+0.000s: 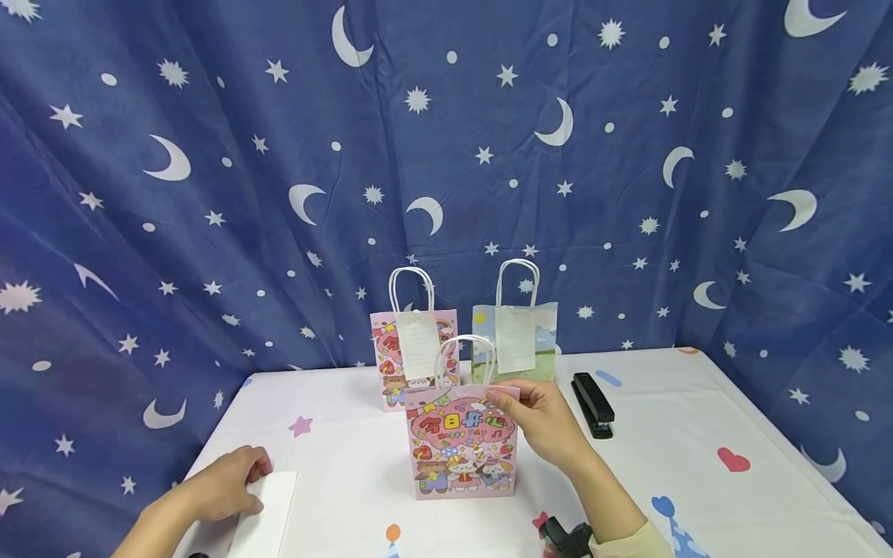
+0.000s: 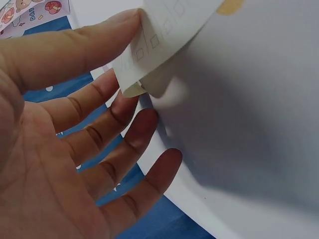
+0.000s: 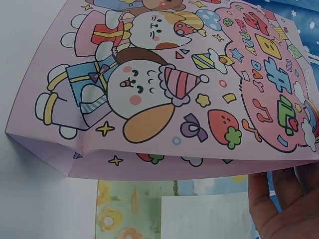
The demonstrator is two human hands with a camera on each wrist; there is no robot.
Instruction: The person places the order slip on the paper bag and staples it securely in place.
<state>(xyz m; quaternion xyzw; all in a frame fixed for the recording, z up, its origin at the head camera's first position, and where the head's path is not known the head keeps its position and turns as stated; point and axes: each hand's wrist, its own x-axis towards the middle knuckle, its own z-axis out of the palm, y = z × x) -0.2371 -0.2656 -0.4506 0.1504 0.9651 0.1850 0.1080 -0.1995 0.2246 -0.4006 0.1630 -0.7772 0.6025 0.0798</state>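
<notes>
A pink paper gift bag [image 1: 462,465] with cartoon animals and white twisted handles stands upright mid-table. My right hand [image 1: 533,422] grips its top right corner, thumb on the front and fingers behind. The right wrist view has the bag's printed front [image 3: 149,89] and folded side up close. At the table's left, my left hand [image 1: 225,484] pinches the edge of a long white paper slip [image 1: 268,515]. In the left wrist view, the thumb lies over the slip [image 2: 167,35], which has small printed squares and a bent-up corner; the other fingers [image 2: 134,134] extend below.
Behind stand a second pink gift bag [image 1: 391,364] and a blue-green landscape gift bag [image 1: 483,341], each with a white slip on its front. A black stapler [image 1: 593,404] lies to the right. A starry blue curtain [image 1: 446,155] hangs behind the white patterned tablecloth [image 1: 698,434].
</notes>
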